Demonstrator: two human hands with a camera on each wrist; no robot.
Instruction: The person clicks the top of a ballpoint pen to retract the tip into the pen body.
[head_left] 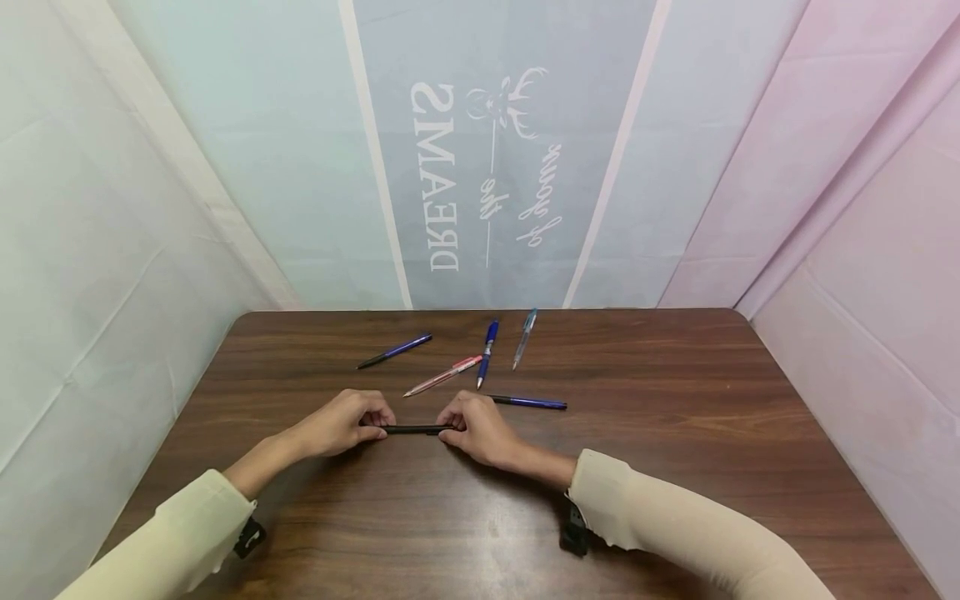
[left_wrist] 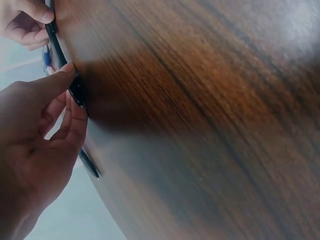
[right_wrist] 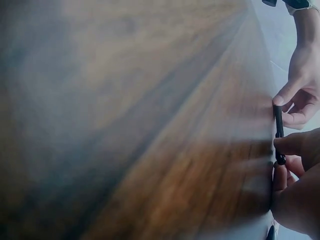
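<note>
A black pen (head_left: 412, 430) lies sideways between both hands, low over the brown table (head_left: 465, 517). My left hand (head_left: 347, 423) pinches its left end between thumb and fingers. Its other end is pinched by my right hand (head_left: 482, 429). In the left wrist view the black pen (left_wrist: 59, 49) runs from one hand to the other. The right wrist view shows the black pen (right_wrist: 279, 122) too, its tip poking out past the right hand's thumb. Just beyond the right hand lies a blue pen with a black grip (head_left: 528, 402), partly hidden by that hand.
Farther back lie another blue pen with a black grip (head_left: 393, 352), a clear pink pen (head_left: 442, 377), a dark blue pen (head_left: 487, 354) and a clear light blue pen (head_left: 525, 340). A printed cloth (head_left: 300, 150) hangs behind the table, with pale cloth at both sides.
</note>
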